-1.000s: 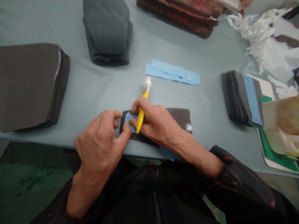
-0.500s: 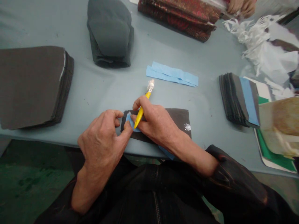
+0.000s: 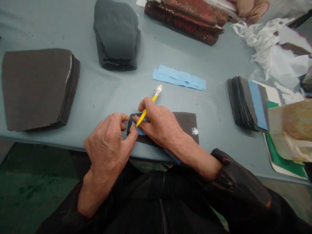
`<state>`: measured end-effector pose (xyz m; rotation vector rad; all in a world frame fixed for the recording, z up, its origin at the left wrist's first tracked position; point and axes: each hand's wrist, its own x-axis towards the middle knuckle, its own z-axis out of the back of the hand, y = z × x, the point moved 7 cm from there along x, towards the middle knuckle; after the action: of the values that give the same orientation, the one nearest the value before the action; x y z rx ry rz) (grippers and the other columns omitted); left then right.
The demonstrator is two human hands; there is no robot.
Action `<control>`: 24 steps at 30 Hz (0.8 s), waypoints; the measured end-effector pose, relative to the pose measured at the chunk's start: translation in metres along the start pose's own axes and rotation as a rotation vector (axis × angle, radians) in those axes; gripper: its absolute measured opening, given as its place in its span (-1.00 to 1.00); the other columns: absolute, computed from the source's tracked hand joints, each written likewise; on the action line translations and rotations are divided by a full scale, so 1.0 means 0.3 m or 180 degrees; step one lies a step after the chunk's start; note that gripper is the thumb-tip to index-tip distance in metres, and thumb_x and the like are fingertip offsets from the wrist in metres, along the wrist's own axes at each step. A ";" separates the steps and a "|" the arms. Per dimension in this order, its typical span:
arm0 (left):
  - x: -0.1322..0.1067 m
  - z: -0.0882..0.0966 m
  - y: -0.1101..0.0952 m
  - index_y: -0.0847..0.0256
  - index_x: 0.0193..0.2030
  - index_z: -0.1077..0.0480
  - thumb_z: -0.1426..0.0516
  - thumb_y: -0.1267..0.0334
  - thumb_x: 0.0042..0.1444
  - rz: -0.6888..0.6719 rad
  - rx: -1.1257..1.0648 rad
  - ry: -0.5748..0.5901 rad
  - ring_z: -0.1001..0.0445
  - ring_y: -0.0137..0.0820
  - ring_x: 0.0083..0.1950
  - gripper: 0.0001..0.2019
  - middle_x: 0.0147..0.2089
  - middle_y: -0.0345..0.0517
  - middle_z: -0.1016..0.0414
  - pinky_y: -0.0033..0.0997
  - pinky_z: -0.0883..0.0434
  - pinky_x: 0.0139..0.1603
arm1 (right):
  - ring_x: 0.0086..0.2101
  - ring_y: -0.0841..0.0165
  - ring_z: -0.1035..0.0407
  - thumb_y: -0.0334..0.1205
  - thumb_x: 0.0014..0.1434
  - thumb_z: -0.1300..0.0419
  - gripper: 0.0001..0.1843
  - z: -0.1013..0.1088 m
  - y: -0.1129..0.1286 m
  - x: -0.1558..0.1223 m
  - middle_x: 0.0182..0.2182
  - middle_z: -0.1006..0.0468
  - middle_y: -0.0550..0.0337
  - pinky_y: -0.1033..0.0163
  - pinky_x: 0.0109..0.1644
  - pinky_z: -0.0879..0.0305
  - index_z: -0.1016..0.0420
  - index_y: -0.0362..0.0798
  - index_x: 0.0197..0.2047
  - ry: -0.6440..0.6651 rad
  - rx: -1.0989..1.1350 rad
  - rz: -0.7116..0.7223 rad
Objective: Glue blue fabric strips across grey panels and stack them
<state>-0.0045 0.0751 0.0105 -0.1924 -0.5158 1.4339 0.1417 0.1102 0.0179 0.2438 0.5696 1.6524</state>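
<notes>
A flat black piece with a small white mark lies at the table's near edge. A blue strip runs across it under my hands and sticks out past the edge. My right hand is closed round a yellow pen-like tool, whose tip rests at the strip's left end. My left hand is curled, its thumb and fingertips pinching the strip's left end on the black piece.
A thick stack of black sheets lies at left, a folded grey bundle behind. Loose blue strips lie mid-table. A stack of black pieces with blue strips sits right. Another person's hand is at top right.
The yellow tool has tilted lower and its tip has shifted slightly left along the strip. Another person's hand has come into view at the top right.
</notes>
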 end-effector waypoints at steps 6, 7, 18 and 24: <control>-0.017 0.001 0.002 0.06 -0.04 -0.44 -0.14 0.19 0.36 -0.0268 -0.0119 0.0061 -0.63 -0.12 -0.07 -0.90 -0.13 -0.08 -0.65 -0.17 -0.43 -0.14 | -0.35 0.26 -0.39 -0.14 0.46 -0.23 -0.79 -0.006 -0.001 0.000 -0.33 -0.54 0.19 0.18 -0.29 -0.01 -0.35 -0.01 0.07 -0.0067 -0.0021 0.0061; -0.020 0.001 0.003 0.07 -0.04 -0.44 -0.14 0.19 0.37 -0.0313 -0.0136 0.0064 -0.63 -0.11 -0.06 -0.90 -0.13 -0.07 -0.65 -0.17 -0.44 -0.12 | -0.37 0.27 -0.37 -0.13 0.48 -0.21 -0.80 -0.003 -0.004 -0.005 -0.35 -0.52 0.21 0.18 -0.30 -0.02 -0.34 -0.01 0.07 -0.0107 0.0043 0.0125; -0.022 0.014 -0.007 0.08 0.09 -0.51 -0.08 0.18 0.45 -0.0734 -0.0273 0.0189 -0.64 -0.10 0.00 -0.78 -0.05 -0.02 -0.63 -0.14 -0.47 -0.09 | -0.53 0.34 -0.04 -0.31 0.38 0.02 -0.80 0.022 0.009 -0.046 -0.49 -0.24 0.39 0.16 -0.34 0.06 -0.26 -0.01 0.05 -0.0157 0.0384 0.0640; -0.010 0.003 -0.028 0.08 0.11 -0.60 -0.04 0.17 0.46 -0.0811 -0.0084 0.0364 -0.63 -0.06 -0.09 -0.69 -0.11 -0.02 -0.61 -0.12 -0.40 -0.23 | -0.51 0.33 -0.04 -0.28 0.38 0.02 -0.85 0.019 0.005 -0.046 -0.47 -0.23 0.38 0.15 -0.34 0.04 -0.22 0.02 0.01 -0.0162 0.0484 0.0677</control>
<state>0.0025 0.0708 0.0140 -0.2203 -0.4485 1.1614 0.1456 0.0980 0.0258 0.4700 0.6494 1.8037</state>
